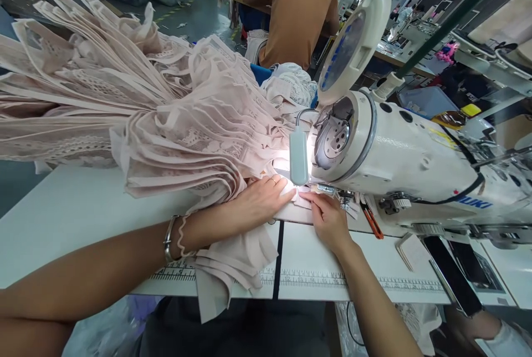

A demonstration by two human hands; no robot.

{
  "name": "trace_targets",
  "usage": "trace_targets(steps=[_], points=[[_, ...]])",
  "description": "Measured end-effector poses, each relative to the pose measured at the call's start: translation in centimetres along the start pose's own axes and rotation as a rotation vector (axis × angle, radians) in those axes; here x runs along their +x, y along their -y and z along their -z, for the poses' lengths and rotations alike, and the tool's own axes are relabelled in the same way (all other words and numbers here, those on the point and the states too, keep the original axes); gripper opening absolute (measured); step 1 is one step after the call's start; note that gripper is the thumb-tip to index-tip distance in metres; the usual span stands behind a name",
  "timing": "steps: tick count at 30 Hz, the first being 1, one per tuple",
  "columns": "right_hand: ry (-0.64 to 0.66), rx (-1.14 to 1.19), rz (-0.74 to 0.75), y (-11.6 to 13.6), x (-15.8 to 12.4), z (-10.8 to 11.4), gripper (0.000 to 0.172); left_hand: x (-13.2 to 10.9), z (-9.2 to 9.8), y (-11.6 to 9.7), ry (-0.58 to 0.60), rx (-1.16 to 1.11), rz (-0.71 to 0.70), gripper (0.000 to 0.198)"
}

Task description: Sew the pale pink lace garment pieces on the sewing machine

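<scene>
Listing from my remote seat, clock centred between the fingertips:

Left hand [262, 200], nine o'clock: laid palm-down, fingers extended, upon the pale pink fabric [211, 107]; not clenched. Bracelet [168, 239] at its wrist.

Right hand [330, 221], four o'clock: index finger extended to the fabric's edge beside the needle area, other fingers curled; whether it pinches the cloth, I cannot tell.

The fabric: layered, lace-patterned, one heap fanning from nine to eleven o'clock, its near end under the left hand; further layers droop over the table edge at seven.

Lamp [298, 157], small, greenish, twelve o'clock, near.

Sewing machine [394, 146], white, three o'clock; round hinged cover [351, 46] raised at one.

Snips [371, 219], orange-handled, four o'clock, beside the machine.

Phone [453, 276], dark-screened, four o'clock, farther out.

Ruler strip [316, 279], six o'clock, along the white table [83, 218].

Co-worker [299, 8], brown top, back turned, twelve o'clock, well apart.
</scene>
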State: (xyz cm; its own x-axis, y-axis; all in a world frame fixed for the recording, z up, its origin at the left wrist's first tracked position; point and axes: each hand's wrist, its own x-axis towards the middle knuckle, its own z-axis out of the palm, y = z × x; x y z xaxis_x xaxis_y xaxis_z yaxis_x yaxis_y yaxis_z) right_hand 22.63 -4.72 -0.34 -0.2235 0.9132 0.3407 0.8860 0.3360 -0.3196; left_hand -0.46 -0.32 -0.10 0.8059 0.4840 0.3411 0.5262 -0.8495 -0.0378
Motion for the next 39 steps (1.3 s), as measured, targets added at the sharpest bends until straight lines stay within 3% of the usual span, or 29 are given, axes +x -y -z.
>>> trace_targets(steps=[9,15,21,27,35,39], points=[[-0.062,0.041,0.07,0.3,-0.1,0.1,0.039,0.7,-1.5,0.0,-0.265,-0.021,-0.162,0.023],[-0.076,0.05,0.128,0.4,0.0,0.0,0.037,0.7,-0.9,-0.7,-0.22,0.108,-0.163,0.03],[-0.091,0.05,0.137,0.4,0.0,0.2,0.037,0.7,-0.6,-0.8,-0.266,0.066,-0.16,0.022],[-0.079,-0.029,0.15,1.4,0.1,0.0,0.015,0.4,-1.0,-1.1,-0.201,0.041,-0.13,0.026],[-0.168,-0.22,0.251,2.0,0.1,-0.7,0.02,0.1,-0.4,-0.6,-0.191,-0.017,-0.142,0.023],[-0.184,-0.265,0.227,2.3,0.0,-1.2,0.021,0.1,0.1,-0.8,-0.148,0.02,-0.175,0.026]])
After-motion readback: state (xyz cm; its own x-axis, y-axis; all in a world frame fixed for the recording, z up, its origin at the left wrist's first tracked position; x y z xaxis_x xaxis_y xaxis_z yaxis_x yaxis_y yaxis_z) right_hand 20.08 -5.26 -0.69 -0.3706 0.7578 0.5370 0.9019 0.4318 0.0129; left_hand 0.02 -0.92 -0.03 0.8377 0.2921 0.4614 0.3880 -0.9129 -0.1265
